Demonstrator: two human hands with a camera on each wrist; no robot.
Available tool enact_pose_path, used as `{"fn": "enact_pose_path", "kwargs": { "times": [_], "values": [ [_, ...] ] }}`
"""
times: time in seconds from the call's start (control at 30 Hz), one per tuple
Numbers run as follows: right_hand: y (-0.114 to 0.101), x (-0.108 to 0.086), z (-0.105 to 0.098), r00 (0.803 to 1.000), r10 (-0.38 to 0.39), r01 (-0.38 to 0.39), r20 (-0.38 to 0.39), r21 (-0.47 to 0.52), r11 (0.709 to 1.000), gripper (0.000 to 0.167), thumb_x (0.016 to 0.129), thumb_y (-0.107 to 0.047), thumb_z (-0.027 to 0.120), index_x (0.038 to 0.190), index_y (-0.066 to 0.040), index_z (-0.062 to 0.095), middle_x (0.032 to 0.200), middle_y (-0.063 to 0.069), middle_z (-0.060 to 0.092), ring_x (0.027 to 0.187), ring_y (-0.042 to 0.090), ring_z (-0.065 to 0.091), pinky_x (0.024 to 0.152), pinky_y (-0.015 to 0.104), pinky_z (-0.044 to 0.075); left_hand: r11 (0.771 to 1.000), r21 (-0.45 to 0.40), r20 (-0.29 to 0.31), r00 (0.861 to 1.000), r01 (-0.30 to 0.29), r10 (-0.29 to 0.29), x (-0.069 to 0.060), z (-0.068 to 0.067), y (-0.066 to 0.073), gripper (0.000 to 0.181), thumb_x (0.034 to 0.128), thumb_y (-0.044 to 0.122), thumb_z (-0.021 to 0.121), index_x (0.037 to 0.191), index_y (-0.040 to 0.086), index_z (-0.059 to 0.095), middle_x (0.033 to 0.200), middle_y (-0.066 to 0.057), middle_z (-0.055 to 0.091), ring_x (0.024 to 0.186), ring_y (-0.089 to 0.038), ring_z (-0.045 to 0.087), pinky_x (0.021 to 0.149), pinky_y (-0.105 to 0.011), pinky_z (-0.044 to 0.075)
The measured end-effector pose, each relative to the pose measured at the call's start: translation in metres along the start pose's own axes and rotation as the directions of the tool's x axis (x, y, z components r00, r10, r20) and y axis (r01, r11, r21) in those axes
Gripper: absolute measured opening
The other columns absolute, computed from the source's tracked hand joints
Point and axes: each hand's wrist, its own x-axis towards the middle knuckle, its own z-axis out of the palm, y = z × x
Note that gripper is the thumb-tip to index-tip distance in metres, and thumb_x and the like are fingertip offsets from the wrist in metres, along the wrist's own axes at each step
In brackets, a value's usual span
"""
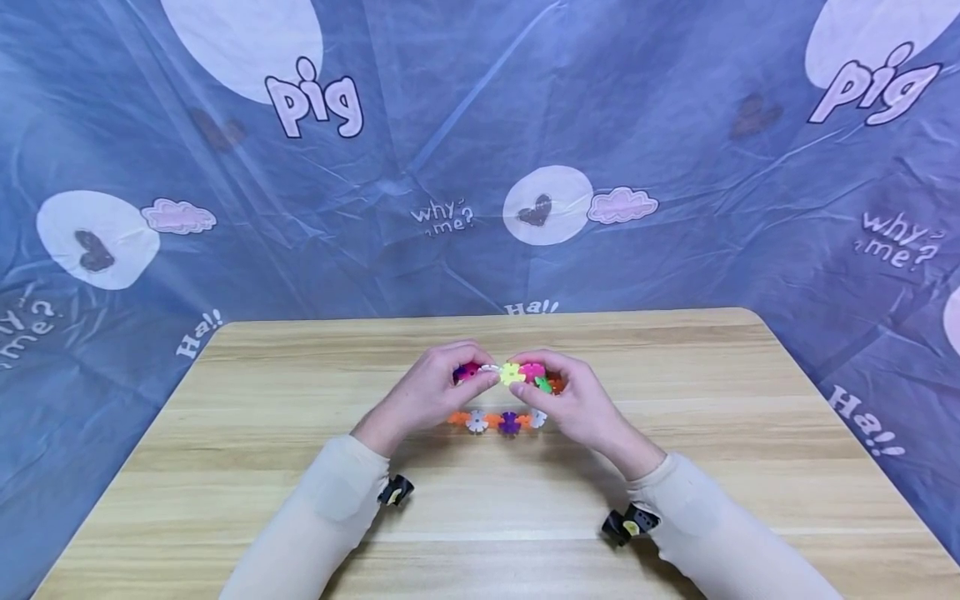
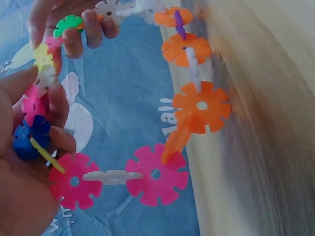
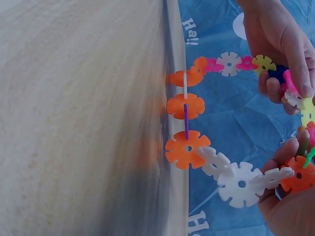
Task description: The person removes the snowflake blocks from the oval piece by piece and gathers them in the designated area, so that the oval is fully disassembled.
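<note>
A loop of slotted plastic snowflake discs hangs between the two hands, its low side close to the tabletop. My left hand (image 1: 427, 390) pinches a white disc (image 2: 45, 77) between thumb and fingers, with a pink disc (image 2: 34, 104) and a blue disc (image 2: 30, 137) against its palm side. Opposite it, my right hand (image 1: 576, 398) pinches the chain at a yellow disc (image 1: 512, 375); a green disc (image 1: 543, 384) lies by its fingers. White and yellow discs meet between the fingertips; whether their slots interlock I cannot tell. Orange discs (image 3: 188, 149) and a purple disc (image 1: 510, 423) form the low side.
The wooden table (image 1: 495, 517) stretches under both forearms, its far edge against a blue printed cloth (image 1: 480, 125). A small black camera sits at the left wrist (image 1: 396, 490) and another at the right wrist (image 1: 630, 525).
</note>
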Motion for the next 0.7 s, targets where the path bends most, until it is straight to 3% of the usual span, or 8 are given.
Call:
{"fn": "enact_pose_path", "kwargs": {
  "times": [0.17, 0.4, 0.7],
  "values": [
    [0.0011, -0.0012, -0.0005, 1.0, 0.008, -0.008, 0.006, -0.001, 1.0, 0.03, 0.091, -0.02, 0.076, 0.12, -0.014, 0.069, 0.097, 0.007, 0.068, 0.08, 0.028, 0.063, 0.064, 0.029, 0.055, 1.0, -0.025, -0.016, 1.0, -0.008, 0.007, -0.0007, 0.0011, 0.0023, 0.012, 0.0958, 0.018, 0.07, 0.104, 0.011, 0.075, 0.096, 0.007, 0.067, 0.08, -0.009, 0.059, 0.072, -0.026, 0.054],
    [0.0021, -0.003, 0.0, 1.0, -0.001, 0.001, 0.0, 0.011, 1.0, 0.031, 0.091, -0.019, 0.076, 0.12, -0.015, 0.069, 0.098, 0.007, 0.068, 0.083, 0.038, 0.061, 0.064, 0.029, 0.055, 0.999, -0.047, -0.031, 0.999, 0.026, -0.027, -0.0001, 0.0019, 0.0062, 0.009, 0.095, 0.019, 0.072, 0.101, 0.014, 0.076, 0.095, 0.009, 0.068, 0.081, -0.008, 0.061, 0.074, -0.026, 0.056],
    [-0.0007, -0.0026, 0.0003, 1.0, -0.018, 0.018, -0.017, 0.003, 1.0, 0.03, 0.092, -0.018, 0.075, 0.121, -0.013, 0.069, 0.099, 0.006, 0.069, 0.084, 0.038, 0.062, 0.066, 0.03, 0.055, 0.998, -0.037, -0.065, 0.997, -0.045, 0.042, -0.0017, 0.0039, 0.0023, 0.008, 0.0963, 0.014, 0.069, 0.098, 0.009, 0.074, 0.095, 0.006, 0.068, 0.08, -0.008, 0.061, 0.071, -0.026, 0.055]
  ]
}}
